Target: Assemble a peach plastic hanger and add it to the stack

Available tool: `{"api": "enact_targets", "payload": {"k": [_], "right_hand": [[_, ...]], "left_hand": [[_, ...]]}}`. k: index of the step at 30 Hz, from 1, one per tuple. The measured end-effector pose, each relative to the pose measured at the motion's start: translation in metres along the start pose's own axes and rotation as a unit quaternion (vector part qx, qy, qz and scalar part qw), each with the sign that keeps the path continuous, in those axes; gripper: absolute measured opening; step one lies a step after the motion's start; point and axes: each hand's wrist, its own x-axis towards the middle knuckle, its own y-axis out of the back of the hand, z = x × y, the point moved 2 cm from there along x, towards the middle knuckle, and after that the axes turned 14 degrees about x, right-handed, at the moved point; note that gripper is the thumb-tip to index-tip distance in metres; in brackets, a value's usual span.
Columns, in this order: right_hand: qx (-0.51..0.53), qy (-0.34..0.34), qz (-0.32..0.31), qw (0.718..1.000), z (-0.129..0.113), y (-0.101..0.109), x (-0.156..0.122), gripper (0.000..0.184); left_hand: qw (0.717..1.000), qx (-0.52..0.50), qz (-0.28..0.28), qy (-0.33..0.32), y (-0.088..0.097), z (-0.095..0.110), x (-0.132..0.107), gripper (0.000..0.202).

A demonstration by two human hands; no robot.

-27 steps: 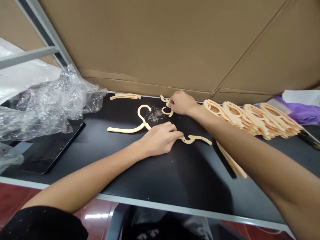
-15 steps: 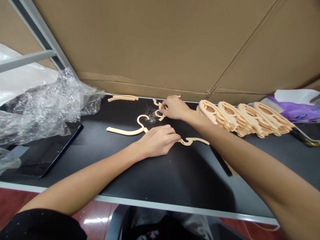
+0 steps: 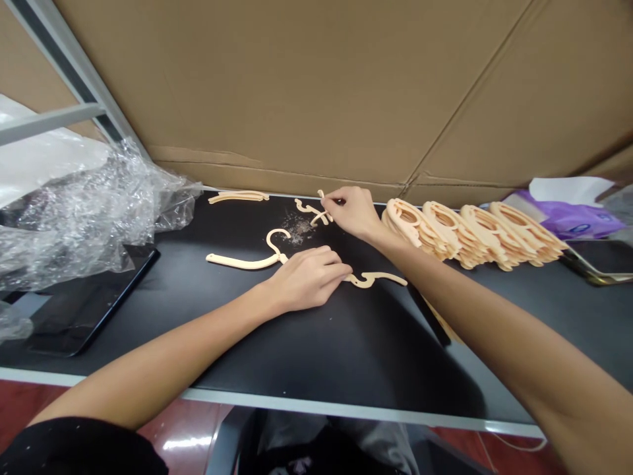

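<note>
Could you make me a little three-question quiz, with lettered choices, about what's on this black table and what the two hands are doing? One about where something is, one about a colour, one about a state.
1. Where is the row of stacked hanger pieces?
A. at the right, along the cardboard wall
B. under the clear plastic wrap
C. on the floor

2. What colour is the hanger under the left hand?
A. blue
B. pale peach
C. green

3. What is the right hand doing?
A. resting flat and idle
B. pinching a small piece in its fingertips
C. holding the tablet

Answers:
1 A: the stacks lean in a row on the table's right side, in front of the cardboard.
2 B: it matches all the other peach parts on the black table.
3 B: the fingertips close on a small peach piece near the back edge.
</note>
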Motion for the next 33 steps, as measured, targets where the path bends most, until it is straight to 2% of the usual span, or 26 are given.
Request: {"api": "enact_targets", "payload": {"k": [6,17,19,22,26,29,31,33], "right_hand": [[0.134,-0.076,0.077,0.985,0.003,0.000,0.000,0.031],[0.172,-0.115,0.148,0.967,0.011,0.002,0.005,0.037],[0.193,-0.106,0.161,0.962,0.006,0.003,0.005,0.037],[0.246,-0.067,0.182,0.950,-0.009,0.010,-0.006,0.028],[0.336,0.007,0.179,0.925,-0.034,0.020,-0.043,0.015],[0.419,0.023,0.151,0.895,-0.046,0.023,-0.073,0.011],[0.451,0.013,0.133,0.882,-0.050,0.020,-0.087,0.011],[0.463,0.007,0.105,0.880,-0.053,0.016,-0.095,0.013]], "left_hand": [[1.000,-0.006,0.006,0.004,0.000,-0.001,0.000,0.029],[1.000,0.008,0.004,0.019,-0.001,-0.002,0.000,0.026],[0.999,0.015,0.021,0.032,0.000,-0.002,0.000,0.024],[0.994,0.010,0.056,0.089,0.004,-0.003,0.001,0.016],[0.974,-0.046,0.118,0.190,0.008,-0.010,-0.001,0.016],[0.948,-0.079,0.186,0.247,0.010,-0.017,-0.002,0.016],[0.934,-0.099,0.230,0.253,0.013,-0.019,-0.001,0.019],[0.930,-0.128,0.250,0.236,0.017,-0.019,0.002,0.022]]}}
